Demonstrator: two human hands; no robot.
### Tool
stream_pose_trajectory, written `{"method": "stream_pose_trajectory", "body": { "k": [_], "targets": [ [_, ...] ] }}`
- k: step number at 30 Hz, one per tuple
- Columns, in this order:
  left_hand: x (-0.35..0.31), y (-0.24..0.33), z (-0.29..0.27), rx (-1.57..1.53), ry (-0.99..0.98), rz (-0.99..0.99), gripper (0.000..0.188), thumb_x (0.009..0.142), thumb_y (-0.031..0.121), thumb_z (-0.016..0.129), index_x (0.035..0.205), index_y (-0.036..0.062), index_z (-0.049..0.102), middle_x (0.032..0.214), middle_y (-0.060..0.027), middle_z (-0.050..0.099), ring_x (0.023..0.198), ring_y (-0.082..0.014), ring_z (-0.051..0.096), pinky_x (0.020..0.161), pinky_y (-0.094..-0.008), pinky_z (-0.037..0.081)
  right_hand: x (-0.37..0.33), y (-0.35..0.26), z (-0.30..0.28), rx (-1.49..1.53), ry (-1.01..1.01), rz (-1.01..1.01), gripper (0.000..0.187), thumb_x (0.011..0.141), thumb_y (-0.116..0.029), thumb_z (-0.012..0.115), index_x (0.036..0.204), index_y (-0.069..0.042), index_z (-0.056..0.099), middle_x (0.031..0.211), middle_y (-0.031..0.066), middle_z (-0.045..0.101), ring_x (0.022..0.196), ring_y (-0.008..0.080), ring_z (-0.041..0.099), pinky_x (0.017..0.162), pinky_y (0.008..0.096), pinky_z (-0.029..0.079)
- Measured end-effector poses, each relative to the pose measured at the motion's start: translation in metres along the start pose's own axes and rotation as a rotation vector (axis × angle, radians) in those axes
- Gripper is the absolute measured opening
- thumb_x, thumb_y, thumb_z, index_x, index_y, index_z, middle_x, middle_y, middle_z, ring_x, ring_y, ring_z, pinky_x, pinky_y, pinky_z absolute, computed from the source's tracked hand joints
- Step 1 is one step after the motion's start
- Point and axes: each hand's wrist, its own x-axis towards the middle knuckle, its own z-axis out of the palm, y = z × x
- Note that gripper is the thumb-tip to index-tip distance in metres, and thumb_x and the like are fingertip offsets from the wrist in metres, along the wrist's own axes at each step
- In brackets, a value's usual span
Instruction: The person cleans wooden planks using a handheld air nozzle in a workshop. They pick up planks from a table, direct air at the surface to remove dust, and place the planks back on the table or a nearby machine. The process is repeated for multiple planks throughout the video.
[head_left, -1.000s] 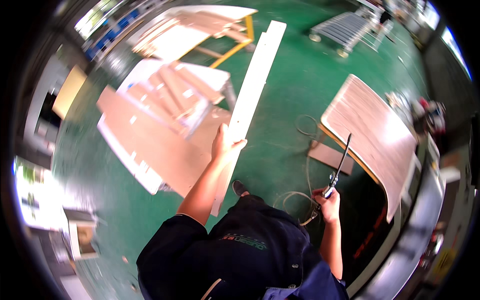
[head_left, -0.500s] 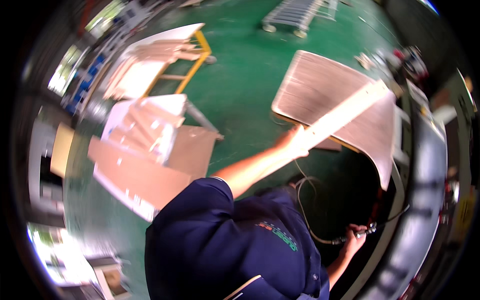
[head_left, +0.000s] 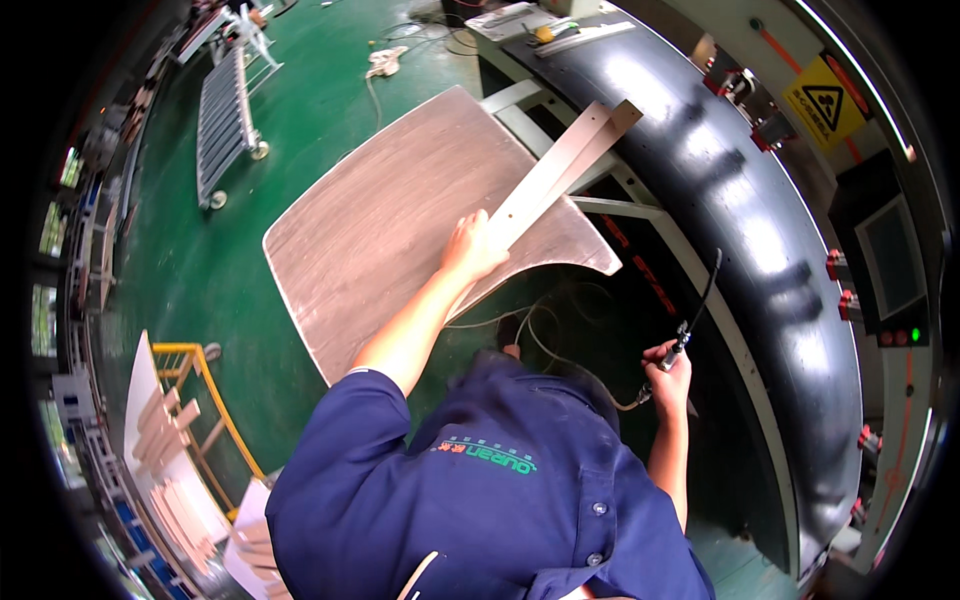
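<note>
My left hand (head_left: 475, 248) is closed around the near end of two long pale wooden strips (head_left: 545, 185) with small holes. The strips lie one against the other, slightly fanned, and point away to the right over a wood-grain table top (head_left: 400, 190) with a curved cut-out edge. In my right hand (head_left: 668, 375), low on the right, is an air blow gun (head_left: 677, 345) with a thin black nozzle pointing up and away. A pale hose (head_left: 560, 358) runs from its rear end in loops past my body. My fingers partly hide its grip.
A machine with a long black curved surface (head_left: 740, 200) borders the right side, with a control panel (head_left: 888, 250) beyond it. A grey wheeled rack (head_left: 225, 125) stands far left. Wooden pieces lie on a yellow-framed cart (head_left: 215, 410). A white cloth (head_left: 385, 62) is on the green floor.
My view has swung right toward the machine. The strips are still in my left hand, now over the table top, and the blow gun's nozzle points more upward.
</note>
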Motion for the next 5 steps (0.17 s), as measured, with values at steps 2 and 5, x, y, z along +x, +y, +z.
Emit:
{"method": "stream_pose_trajectory", "body": {
  "k": [2, 5],
  "targets": [
    [0.030, 0.012, 0.006, 0.035, -0.034, 0.024, 0.063, 0.067, 0.029, 0.086, 0.111, 0.0009, 0.050, 0.115, -0.0220, 0.061, 0.114, -0.0399, 0.056, 0.098, -0.0492, 0.048, 0.000, -0.012, 0.008, -0.012, 0.037, 0.020, 0.023, 0.071, 0.011, 0.056, 0.087, -0.004, 0.051, 0.090, 0.0091, 0.067, 0.078, 0.0166, 0.065, 0.073, 0.0301, 0.054],
    [0.064, 0.027, 0.013, 0.053, -0.080, 0.048, 0.061, 0.068, 0.027, 0.085, 0.111, 0.0009, 0.051, 0.116, -0.0215, 0.062, 0.114, -0.0393, 0.057, 0.099, -0.0488, 0.049, 0.002, -0.025, 0.018, -0.014, 0.066, 0.061, 0.025, 0.070, 0.011, 0.054, 0.089, -0.005, 0.050, 0.093, 0.0111, 0.066, 0.081, 0.0195, 0.065, 0.078, 0.0330, 0.055]
  ]
}}
